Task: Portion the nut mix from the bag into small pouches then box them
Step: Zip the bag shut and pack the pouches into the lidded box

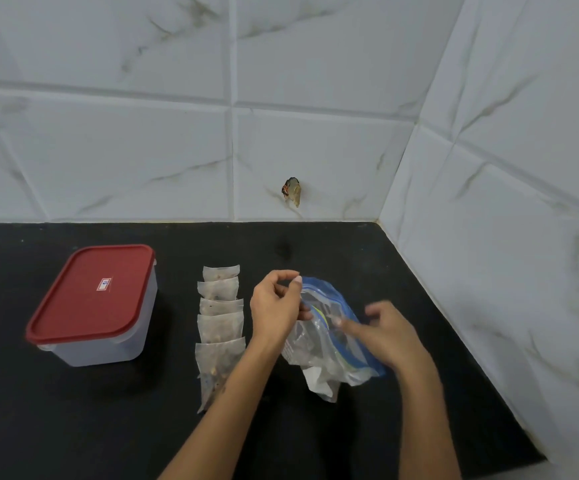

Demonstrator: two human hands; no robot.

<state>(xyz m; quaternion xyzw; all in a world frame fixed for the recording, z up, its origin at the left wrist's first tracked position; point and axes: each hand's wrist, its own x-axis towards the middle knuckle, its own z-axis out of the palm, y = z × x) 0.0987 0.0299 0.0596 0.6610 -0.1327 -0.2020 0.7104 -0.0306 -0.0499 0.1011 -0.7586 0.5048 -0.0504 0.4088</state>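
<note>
A clear zip bag [326, 344] with a blue closure strip lies on the black counter, looking nearly empty. My left hand [276, 308] pinches the far end of the blue strip between thumb and fingers. My right hand [385, 332] is blurred and pinches the strip further along, over the bag's middle. Left of the bag, several small clear pouches [219, 323] holding nut mix lie overlapping in a column. A clear plastic box [103, 323] with a red lid [90, 292] stands at the left, lid on.
The black counter [73, 417] meets white marble-look tiled walls at the back and the right. A small brownish scrap [293, 191] sticks to the back wall. The counter's front right corner [537, 459] lies close to the right wall.
</note>
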